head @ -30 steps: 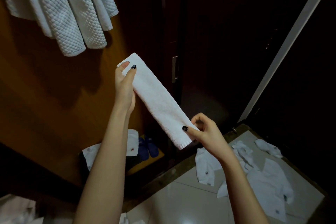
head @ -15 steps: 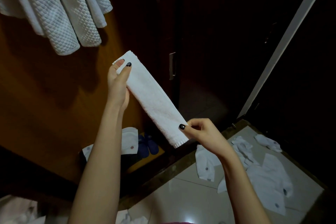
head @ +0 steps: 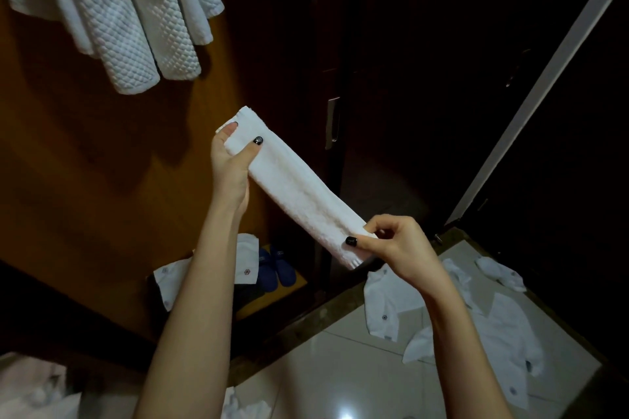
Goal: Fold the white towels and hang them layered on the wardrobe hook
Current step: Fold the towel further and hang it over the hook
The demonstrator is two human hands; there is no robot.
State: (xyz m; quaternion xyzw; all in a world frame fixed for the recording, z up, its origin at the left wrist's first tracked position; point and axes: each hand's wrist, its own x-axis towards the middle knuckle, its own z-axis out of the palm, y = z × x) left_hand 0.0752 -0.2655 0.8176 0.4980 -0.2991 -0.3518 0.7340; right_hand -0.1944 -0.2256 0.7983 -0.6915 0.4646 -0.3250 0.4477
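A white towel folded into a long narrow strip stretches diagonally in the air in front of the wardrobe. My left hand pinches its upper end between thumb and fingers. My right hand pinches the lower end, thumb on top. Several textured white towels hang at the top left against the orange-brown wardrobe panel; the hook that bears them is out of view.
White cloths lie scattered on the pale tiled floor at the lower right. A pair of blue slippers and more white cloths sit in the wardrobe's base. Dark doors with a metal handle stand behind.
Both hands keep their hold on the folded towel, which has barely moved. The view has shifted slightly, so the hanging towels sit a little further left and up.
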